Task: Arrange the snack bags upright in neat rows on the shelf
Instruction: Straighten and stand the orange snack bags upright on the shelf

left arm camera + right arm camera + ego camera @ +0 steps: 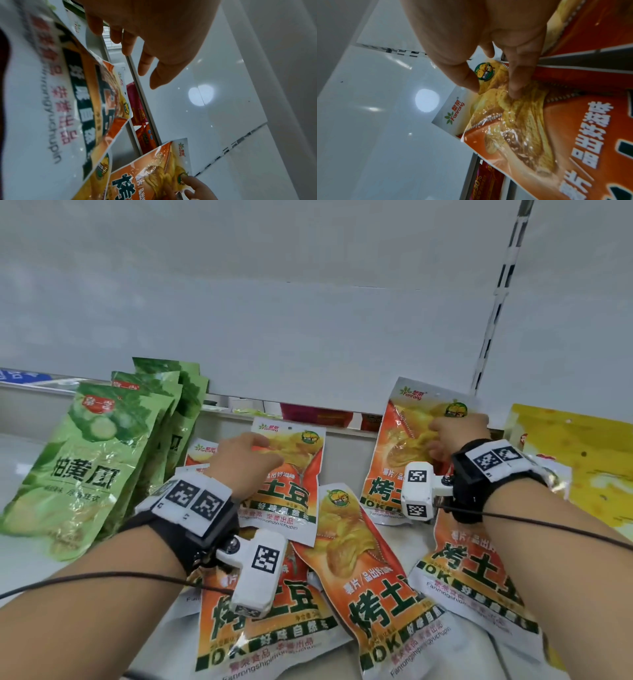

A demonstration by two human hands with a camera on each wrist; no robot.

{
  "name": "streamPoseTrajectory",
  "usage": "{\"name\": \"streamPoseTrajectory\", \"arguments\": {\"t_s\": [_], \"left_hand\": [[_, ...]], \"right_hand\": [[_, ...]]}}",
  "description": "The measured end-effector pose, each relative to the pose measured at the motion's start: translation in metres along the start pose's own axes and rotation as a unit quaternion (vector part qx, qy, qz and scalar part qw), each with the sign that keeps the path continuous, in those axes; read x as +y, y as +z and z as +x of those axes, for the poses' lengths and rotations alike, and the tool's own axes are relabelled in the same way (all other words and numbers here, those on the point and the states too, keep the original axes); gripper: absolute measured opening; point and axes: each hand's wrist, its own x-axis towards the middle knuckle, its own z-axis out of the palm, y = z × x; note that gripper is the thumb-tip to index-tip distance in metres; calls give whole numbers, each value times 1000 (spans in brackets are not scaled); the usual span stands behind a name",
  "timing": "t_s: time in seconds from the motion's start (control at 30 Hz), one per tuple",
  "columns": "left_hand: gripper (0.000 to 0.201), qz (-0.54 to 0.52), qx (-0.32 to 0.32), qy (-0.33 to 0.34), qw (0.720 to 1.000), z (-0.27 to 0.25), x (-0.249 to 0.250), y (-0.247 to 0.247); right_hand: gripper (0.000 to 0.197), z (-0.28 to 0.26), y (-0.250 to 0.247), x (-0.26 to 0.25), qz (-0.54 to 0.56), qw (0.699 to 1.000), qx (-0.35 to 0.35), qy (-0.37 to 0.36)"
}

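Head view, centre-right: right hand pinches the upper part of an orange chip bag, thumb and fingers curled into the foil, w/ the bag tilted up toward the white back panel. Right wrist view confirms the pinch on that bag near its printed badge. Left hand, centre of frame, hovers over a second orange bag; left wrist view shows its fingers loosely spread and holding nothing. More orange bags lie flat and overlapping on the shelf, lower centre. Green bags, left of frame, lean in a row; a yellow bag sits at far right.

Risks, as judged: the pinch sits high on slick foil, so the bag may slip or fold over when stood up. Its bottom edge seems to rest on other bags, not bare shelf, so it probably topples w/o support. Reaching into the overlapping pile could drag neighbours askew, or nudge the leaning green row.
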Motion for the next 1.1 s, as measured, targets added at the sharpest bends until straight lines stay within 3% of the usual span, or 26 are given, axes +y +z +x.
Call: {"name": "streamPoseTrajectory", "arguments": {"t_s": [0.13, 0.2, 0.27, 0.4, 0.5, 0.57, 0.63, 0.73, 0.8, 0.9, 1.0, 1.1], "left_hand": [[8, -44, -21, 26, 998, 4, 13, 10], [5, -66, -31, 33, 997, 4, 20, 16], [5, -85, -34, 36, 995, 6, 28, 22], [36, -106, -56, 46, 992, 11, 46, 38], [70, -156, -67, 57, 984, 14, 63, 46], [81, -170, -76, 67, 980, 16, 75, 51], [70, -196, -76, 76, 975, 18, 85, 56], [19, -297, -31, 81, 951, 22, 100, 62], [19, -367, -18, 75, 927, 25, 108, 64], [22, -394, -16, 87, 915, 26, 115, 64], [24, -434, -26, 74, 897, 24, 117, 64], [20, -445, -42, 71, 892, 19, 117, 65]], "right_hand": [[60, 5, -2, 1, 23, 1000, 11, -1], [48, 2, -3, -1, 45, 998, 41, -13], [34, -3, -5, -3, 24, 995, 60, -74], [5, -22, -10, -4, 11, 988, 16, -151], [10, -33, -13, -10, 43, 984, -3, -171], [18, -40, -16, -13, 72, 980, -12, -184], [24, -49, -19, -18, 89, 974, -21, -206], [33, -62, -25, -27, 113, 962, -43, -243], [39, -67, -30, -30, 108, 956, -51, -270], [17, -71, -35, -26, 65, 950, -52, -300], [6, -69, -35, -12, 25, 959, -84, -271], [13, -67, -33, -1, 64, 968, -90, -225]]}}
